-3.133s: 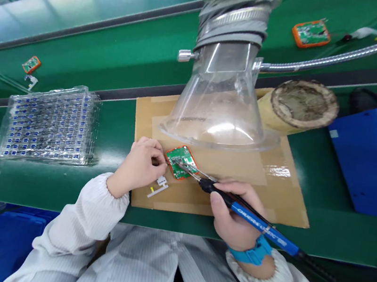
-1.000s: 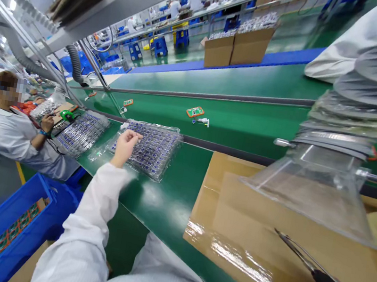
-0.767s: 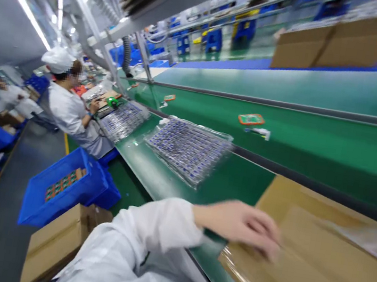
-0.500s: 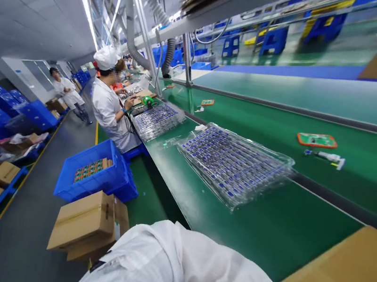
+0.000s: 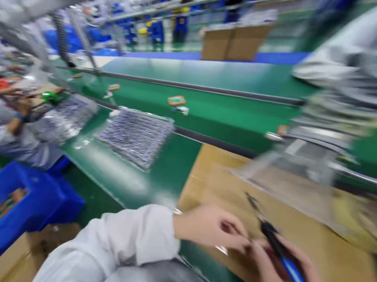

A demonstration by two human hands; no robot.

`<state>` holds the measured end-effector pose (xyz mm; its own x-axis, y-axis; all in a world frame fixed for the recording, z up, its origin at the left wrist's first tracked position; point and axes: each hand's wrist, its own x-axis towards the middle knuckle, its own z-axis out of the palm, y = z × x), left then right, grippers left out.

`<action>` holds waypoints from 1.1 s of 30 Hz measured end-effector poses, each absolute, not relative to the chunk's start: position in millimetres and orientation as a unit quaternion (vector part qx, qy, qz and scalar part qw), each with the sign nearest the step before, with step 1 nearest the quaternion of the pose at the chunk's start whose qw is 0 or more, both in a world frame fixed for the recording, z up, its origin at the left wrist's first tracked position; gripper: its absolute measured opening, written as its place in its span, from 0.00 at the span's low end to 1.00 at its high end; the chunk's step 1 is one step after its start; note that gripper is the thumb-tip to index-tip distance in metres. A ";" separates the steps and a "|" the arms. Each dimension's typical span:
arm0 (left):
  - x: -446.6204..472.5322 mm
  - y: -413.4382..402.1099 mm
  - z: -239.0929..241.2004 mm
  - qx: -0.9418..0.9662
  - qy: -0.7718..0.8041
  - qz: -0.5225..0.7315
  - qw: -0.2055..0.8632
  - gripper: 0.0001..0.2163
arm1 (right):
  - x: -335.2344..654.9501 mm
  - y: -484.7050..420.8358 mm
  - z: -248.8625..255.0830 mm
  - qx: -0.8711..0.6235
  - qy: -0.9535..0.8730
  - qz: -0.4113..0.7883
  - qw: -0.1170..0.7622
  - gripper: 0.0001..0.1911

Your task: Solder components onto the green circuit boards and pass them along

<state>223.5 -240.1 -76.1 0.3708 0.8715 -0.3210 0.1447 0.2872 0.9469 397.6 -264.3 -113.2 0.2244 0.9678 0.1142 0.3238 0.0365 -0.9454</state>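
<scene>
The picture is smeared by motion. My right hand (image 5: 281, 279) grips a blue-handled soldering iron (image 5: 291, 274), its tip pointing up-left over the cardboard mat (image 5: 223, 189). My left hand (image 5: 214, 226) lies at the mat's near edge with fingers pinched together, touching my right hand; whatever it pinches is too blurred to name. A clear tray of small blue parts (image 5: 135, 135) lies to the left on the green bench.
A clear fume hood with a grey hose (image 5: 315, 151) hangs over the mat's far right. An orange-framed circuit board (image 5: 176, 100) rides the green conveyor behind. A blue crate (image 5: 2, 207) stands on the floor at left, and a co-worker's sleeve (image 5: 0, 130) is at the left edge.
The view has swung back right from the aisle to the mat. My left hand came back from the parts tray to the mat's near edge, and the right hand with the iron is in view again.
</scene>
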 end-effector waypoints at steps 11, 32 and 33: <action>218.7 -233.9 -71.7 0.562 0.476 0.295 0.609 0.11 | 376.1 -261.2 -99.5 -0.468 -0.476 0.445 0.597 0.15; 219.3 -229.1 -61.7 0.621 0.506 0.264 0.538 0.10 | 385.1 -263.1 -113.5 -0.500 -0.479 0.444 0.569 0.16; 219.1 -228.5 -61.0 0.630 0.508 0.257 0.528 0.10 | 385.2 -263.6 -115.6 -0.506 -0.481 0.435 0.569 0.15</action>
<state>219.1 -228.5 -61.0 0.3519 0.9117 -0.2118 0.3691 0.0728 0.9265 385.2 -263.6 -115.6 0.1605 0.9812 0.1068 -0.0077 0.1094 -0.9940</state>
